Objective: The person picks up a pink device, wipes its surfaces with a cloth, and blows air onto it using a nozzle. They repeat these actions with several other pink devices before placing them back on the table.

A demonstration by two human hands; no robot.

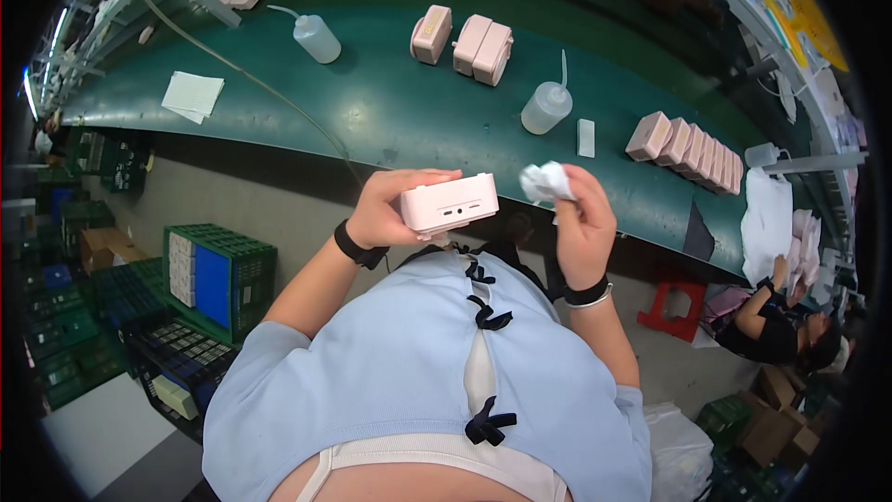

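Head: left hand [379, 208] holds pink box [451, 201] near bench edge [251, 137].

A squarish red plastic stool [662, 323] stands between three and four o'clock. Rectangular brown cardboard boxes [765, 431] sit at four.

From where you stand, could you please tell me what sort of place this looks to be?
Probably a factory workshop, perhaps an assembly line: there is a long green bench, a row of matching pink devices on it, and green crates nearby.
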